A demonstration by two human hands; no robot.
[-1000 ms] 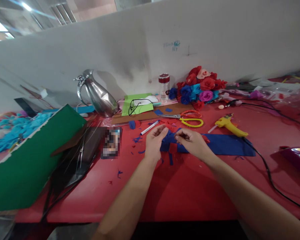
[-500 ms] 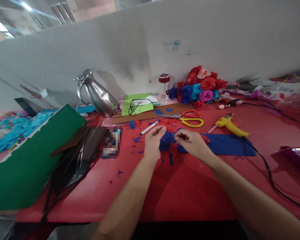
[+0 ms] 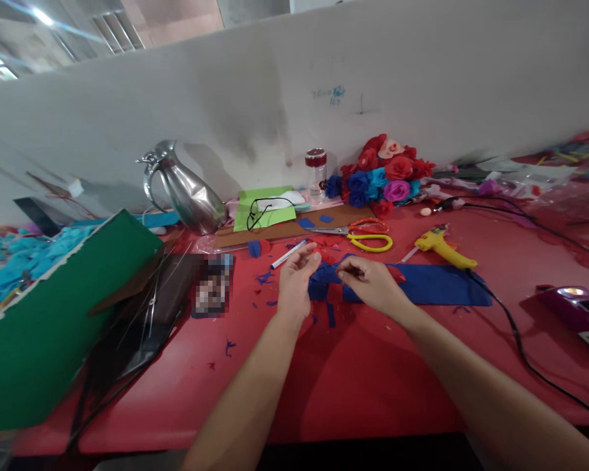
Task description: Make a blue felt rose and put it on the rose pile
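Note:
My left hand (image 3: 296, 282) is closed, thumb near the fingertips, at the left end of a small blue crepe-paper piece (image 3: 328, 272). At its other end my right hand (image 3: 370, 280) pinches the piece between thumb and forefinger. The fingers hide part of it. Under and beside my right hand lies a long blue paper strip (image 3: 439, 285), with a bit of red paper near the wrist. Just behind my left hand rests a white marker (image 3: 288, 254). Small blue scraps (image 3: 330, 315) are scattered around both hands on the red table (image 3: 353, 386).
Behind the hands lie yellow-and-red-handled scissors (image 3: 370, 241). A yellow glue gun (image 3: 439, 246) with a black cord rests to the right. Paper flowers (image 3: 392, 171), a lidded glass jar (image 3: 317, 178) and a metal jug (image 3: 186, 196) stand at the back. A green board (image 3: 63, 320) leans at left.
The fingers of my left hand have loosened a little and the hands have shifted only slightly. The whole view has moved a little, so the table things appear further left.

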